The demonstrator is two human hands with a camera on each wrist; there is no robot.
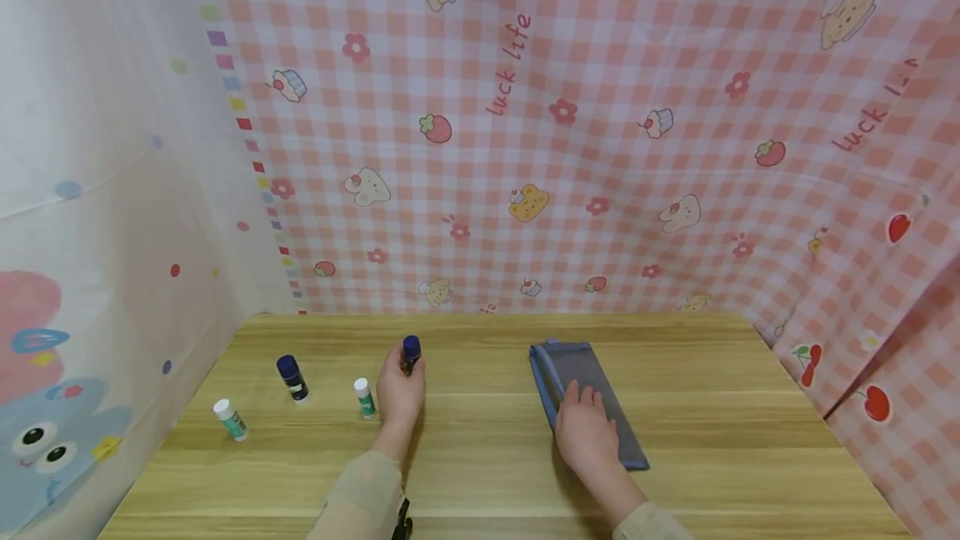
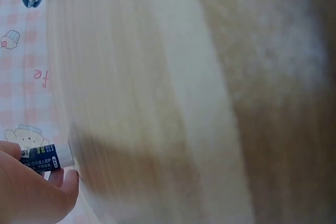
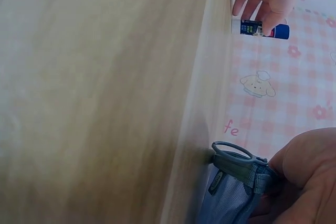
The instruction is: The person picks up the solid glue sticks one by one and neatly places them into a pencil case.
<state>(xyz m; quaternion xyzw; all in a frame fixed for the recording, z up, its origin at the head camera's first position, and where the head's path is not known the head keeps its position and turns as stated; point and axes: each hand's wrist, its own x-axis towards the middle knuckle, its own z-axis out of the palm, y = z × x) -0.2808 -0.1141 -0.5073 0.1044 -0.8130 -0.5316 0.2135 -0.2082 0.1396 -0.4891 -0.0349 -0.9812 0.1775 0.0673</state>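
- The person's left hand (image 1: 400, 390) grasps a blue-capped glue stick (image 1: 412, 348), its thumb and fingers closed around the dark, printed barrel; the cap points up and the white base is down at the tabletop, though whether it touches cannot be told.
- The right hand (image 1: 590, 436) grasps the grey mesh pouch (image 1: 597, 377) by its left side, with fingers lying across the upper face.
- The pouch lies right of the middle of the wooden table (image 1: 480, 457), slanting from far left to near right; its blue-edged mouth, along the left side, gapes a little.
- Just left of the left hand stands a white-capped glue stick (image 1: 364, 398) with a green label, upright and apart from the fingers.
- Farther left stands a second blue-capped stick (image 1: 292, 379), upright, with a dark barrel and a white base.
- Nearer and leftmost is another white-capped stick (image 1: 230, 420), green-labelled, also upright.
- Both forearms reach in from the near side, in pale sleeves (image 1: 367, 486); a black strap (image 1: 403, 519) shows beside the left one.
- Beyond the table's far edge hangs a pink-and-white checked cloth (image 1: 487, 165) printed with cupcakes, strawberries and "luck life"; a white cartoon-printed cloth (image 1: 97, 232) hangs at the left.
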